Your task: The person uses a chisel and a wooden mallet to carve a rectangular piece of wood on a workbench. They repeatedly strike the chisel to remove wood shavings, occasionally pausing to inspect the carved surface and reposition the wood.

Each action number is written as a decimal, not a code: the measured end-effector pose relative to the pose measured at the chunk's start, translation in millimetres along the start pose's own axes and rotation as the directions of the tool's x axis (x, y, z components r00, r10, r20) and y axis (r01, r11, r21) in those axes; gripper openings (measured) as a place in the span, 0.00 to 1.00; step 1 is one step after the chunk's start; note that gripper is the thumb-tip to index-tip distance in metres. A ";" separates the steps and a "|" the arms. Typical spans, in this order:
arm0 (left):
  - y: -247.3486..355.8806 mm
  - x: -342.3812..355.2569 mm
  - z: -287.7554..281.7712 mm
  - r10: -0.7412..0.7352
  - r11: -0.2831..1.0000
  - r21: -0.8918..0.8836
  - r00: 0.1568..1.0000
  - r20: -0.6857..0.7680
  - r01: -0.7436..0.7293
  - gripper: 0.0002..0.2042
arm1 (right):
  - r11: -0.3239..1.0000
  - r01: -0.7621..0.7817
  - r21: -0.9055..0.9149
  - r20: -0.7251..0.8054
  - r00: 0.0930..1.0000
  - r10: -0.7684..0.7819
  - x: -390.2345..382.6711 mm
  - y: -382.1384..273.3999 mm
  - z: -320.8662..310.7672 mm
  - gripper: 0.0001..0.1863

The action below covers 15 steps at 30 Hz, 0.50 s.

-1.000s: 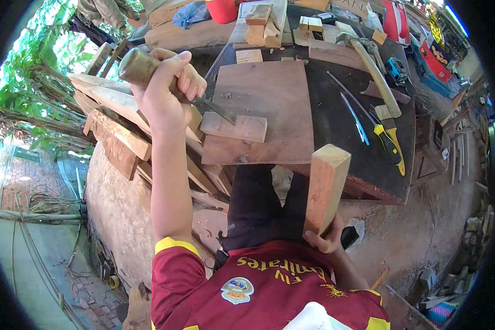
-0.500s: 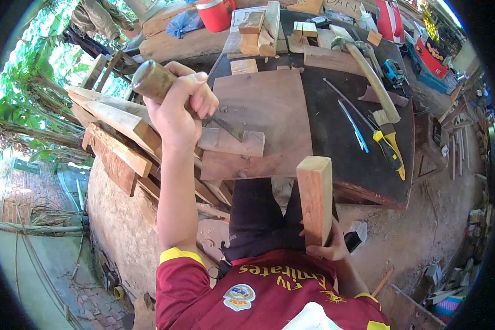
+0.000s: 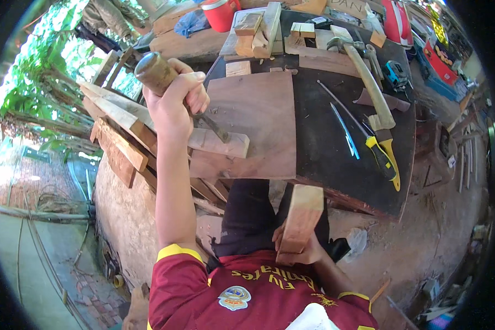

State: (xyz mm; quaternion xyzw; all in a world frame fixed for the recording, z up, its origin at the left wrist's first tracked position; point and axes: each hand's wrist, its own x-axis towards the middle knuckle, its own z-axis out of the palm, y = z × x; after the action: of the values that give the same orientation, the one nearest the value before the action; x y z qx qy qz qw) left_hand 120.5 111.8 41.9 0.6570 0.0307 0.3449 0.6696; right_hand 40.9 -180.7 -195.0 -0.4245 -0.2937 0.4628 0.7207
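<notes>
My left hand [image 3: 173,102] is closed around the wooden handle of a chisel [image 3: 155,73], the handle's thick end jutting out above the fist. The blade slants down to the right, its tip at the top face of a small pale wood block [image 3: 237,147]. That block lies on a flat brown board [image 3: 264,104] at the near side of the dark table. Low and close to my body, my right hand [image 3: 312,252] grips a squared wooden billet [image 3: 301,217], tilted with its end face up. Part of that hand is hidden behind the billet.
On the table's right lie a hammer [image 3: 368,82], a yellow-black screwdriver [image 3: 380,157], a blue pen [image 3: 346,135] and a brush [image 3: 389,151]. Wood offcuts [image 3: 249,25] and a red jug [image 3: 220,15] stand at the back. Timber pieces [image 3: 118,115] lean at the left.
My right hand has drawn the billet left and lower, toward my body, and tilted it. The chisel blade has turned and now shows a narrower side. The whole view has shifted slightly.
</notes>
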 end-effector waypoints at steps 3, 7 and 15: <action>-1.8 -0.6 4.8 0.011 0.999 0.046 1.000 0.029 -0.013 0.08 | 0.998 -0.011 -0.064 -0.105 0.994 0.004 -6.7 -12.8 -1.9 0.34; -2.1 -0.7 5.1 0.011 0.997 0.076 1.000 -0.007 -0.010 0.08 | 0.994 -0.039 -0.104 -0.148 0.989 0.024 -21.5 -45.8 -10.4 0.30; -5.2 -8.6 18.0 -0.010 0.994 0.112 0.996 0.090 -0.001 0.08 | 0.943 0.206 -0.260 -0.288 0.916 -0.279 -36.9 -85.3 -63.1 0.32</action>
State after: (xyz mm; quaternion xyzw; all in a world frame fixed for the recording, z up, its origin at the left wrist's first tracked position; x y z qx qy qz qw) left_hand 125.0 92.5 36.1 0.7085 0.0213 0.3112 0.6331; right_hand 113.4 -254.0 -150.2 -0.5328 -0.2736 0.2577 0.7582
